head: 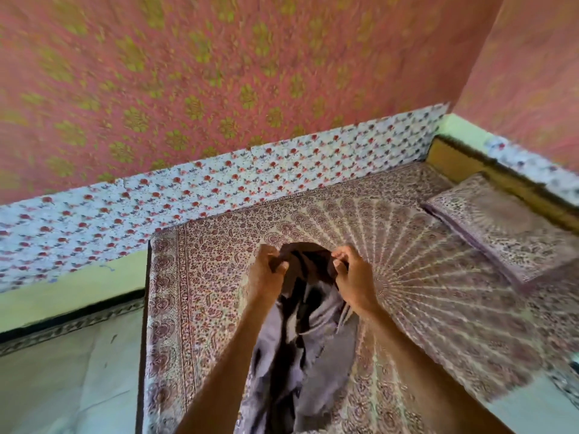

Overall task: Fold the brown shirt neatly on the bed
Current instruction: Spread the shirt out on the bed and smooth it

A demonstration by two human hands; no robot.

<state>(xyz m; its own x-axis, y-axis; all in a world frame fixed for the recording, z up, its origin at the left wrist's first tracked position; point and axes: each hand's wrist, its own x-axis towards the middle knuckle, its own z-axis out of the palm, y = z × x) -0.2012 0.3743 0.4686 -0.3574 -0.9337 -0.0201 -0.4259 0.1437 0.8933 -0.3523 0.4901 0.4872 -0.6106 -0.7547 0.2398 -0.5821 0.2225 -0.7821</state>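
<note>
The brown shirt (308, 346) hangs bunched and creased between my two arms, over the bed (200, 302) with its patterned mandala sheet. My left hand (264, 272) pinches the shirt's top edge on the left. My right hand (351, 275) grips the same top edge on the right, a hand's width away. The shirt's lower part drapes down toward the bottom of the view, and its sleeves are hidden in the folds.
A pillow (501, 227) in matching print lies at the bed's right end, by a wooden headboard (454, 161). Floral-papered walls (219, 183) border the bed at the back and right. The floor (62, 386) lies to the left of the bed's edge.
</note>
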